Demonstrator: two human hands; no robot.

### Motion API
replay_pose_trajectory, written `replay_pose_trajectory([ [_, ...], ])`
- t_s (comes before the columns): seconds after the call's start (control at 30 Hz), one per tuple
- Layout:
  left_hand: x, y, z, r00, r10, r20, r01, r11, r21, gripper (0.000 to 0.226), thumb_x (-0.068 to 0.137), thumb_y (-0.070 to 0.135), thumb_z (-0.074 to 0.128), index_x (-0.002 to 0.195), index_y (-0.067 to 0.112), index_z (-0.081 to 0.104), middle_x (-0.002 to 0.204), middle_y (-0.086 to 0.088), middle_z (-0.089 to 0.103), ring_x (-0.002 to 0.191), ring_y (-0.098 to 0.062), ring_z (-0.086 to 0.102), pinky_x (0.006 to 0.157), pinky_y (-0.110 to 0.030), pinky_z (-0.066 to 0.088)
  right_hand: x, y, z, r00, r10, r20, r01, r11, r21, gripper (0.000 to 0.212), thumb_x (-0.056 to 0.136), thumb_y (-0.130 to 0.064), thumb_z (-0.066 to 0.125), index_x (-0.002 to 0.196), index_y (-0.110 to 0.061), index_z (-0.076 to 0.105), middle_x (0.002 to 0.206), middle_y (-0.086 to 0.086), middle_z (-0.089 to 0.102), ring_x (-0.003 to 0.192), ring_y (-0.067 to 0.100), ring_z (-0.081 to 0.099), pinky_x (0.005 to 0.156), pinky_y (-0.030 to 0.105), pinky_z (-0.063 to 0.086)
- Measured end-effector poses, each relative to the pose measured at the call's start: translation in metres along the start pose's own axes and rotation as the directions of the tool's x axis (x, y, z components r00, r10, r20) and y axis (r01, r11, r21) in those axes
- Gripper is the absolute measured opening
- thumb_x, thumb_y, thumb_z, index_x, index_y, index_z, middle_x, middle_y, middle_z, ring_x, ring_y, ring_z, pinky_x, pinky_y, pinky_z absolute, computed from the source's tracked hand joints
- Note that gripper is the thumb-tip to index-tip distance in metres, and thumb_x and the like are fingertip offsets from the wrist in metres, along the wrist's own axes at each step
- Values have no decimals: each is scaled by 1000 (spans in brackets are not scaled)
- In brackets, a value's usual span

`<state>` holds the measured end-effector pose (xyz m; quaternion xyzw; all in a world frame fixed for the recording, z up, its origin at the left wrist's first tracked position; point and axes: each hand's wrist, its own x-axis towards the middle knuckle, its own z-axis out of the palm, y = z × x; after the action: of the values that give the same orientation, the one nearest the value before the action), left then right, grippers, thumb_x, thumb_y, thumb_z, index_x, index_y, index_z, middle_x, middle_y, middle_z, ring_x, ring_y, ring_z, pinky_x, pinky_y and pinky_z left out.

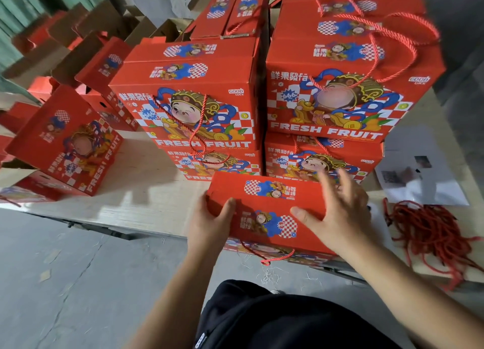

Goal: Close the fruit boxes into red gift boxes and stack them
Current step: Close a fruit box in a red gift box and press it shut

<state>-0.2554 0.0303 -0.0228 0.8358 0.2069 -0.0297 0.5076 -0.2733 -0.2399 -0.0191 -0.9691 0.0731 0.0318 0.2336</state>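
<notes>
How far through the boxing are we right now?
Done: two stacks of closed red boxes stand on the table. In hand: a closed box at the near edge, left hand gripping its left end, right hand flat on its top; not yet stacked. Left: open boxes on the left; how many, I cannot tell.
</notes>
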Motion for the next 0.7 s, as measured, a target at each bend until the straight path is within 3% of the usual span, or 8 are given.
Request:
replay_pose_trajectory([
  [0.07,3,7,-2,1000,14,14,-15,997,81,39,93,59,64,120,31,58,110,9,71,101,-17,71,92,-49,59,-6,8,-1,977,214,25,-212,933,292,116,67,-90,57,159,-35,15,155,6,27,140,34,38,88,47,47],
  [0.17,1,-1,-10,1000,-20,8,18,986,165,58,87,79,47,120,32,55,111,5,69,104,-23,68,95,-48,55,-2,4,-7,972,207,111,-234,900,368,108,71,-83,65,158,-32,25,149,3,45,132,27,53,95,45,50],
  [0.3,8,-10,-25,993,-102,-61,108,988,108,70,90,78,42,131,24,57,123,-4,69,114,-31,64,103,-53,50,8,-27,-16,998,62,19,-65,954,292,92,83,-69,67,159,-35,27,152,-2,47,131,24,54,99,43,48],
  [0.43,1,-9,-28,995,-98,-24,99,994,48,85,75,83,41,147,38,45,140,4,63,124,-26,62,108,-53,47,26,-39,-28,1000,-28,0,27,979,203,95,86,-69,64,161,-27,23,157,3,43,137,27,51,104,46,47],
  [0.53,-8,-9,-23,992,-120,35,121,992,-21,71,69,82,55,127,40,53,118,2,72,103,-24,71,93,-52,58,51,-34,-36,999,-21,27,17,992,126,90,89,-71,59,160,-28,26,156,3,46,137,30,52,103,51,51],
  [0.6,-12,-10,-16,984,-136,114,145,986,-76,66,66,78,66,115,37,53,103,-3,73,88,-22,73,82,-46,60,67,-27,-39,998,-44,41,41,997,69,76,93,-66,58,155,-27,38,151,3,51,131,31,56,97,47,53],
  [0.7,-11,-7,-5,980,-75,184,91,992,-83,64,67,65,69,122,37,52,113,0,59,92,-13,66,77,-33,54,67,-17,-33,989,-150,1,150,989,6,47,97,-56,54,131,-24,60,138,3,48,121,35,53,89,43,49],
])
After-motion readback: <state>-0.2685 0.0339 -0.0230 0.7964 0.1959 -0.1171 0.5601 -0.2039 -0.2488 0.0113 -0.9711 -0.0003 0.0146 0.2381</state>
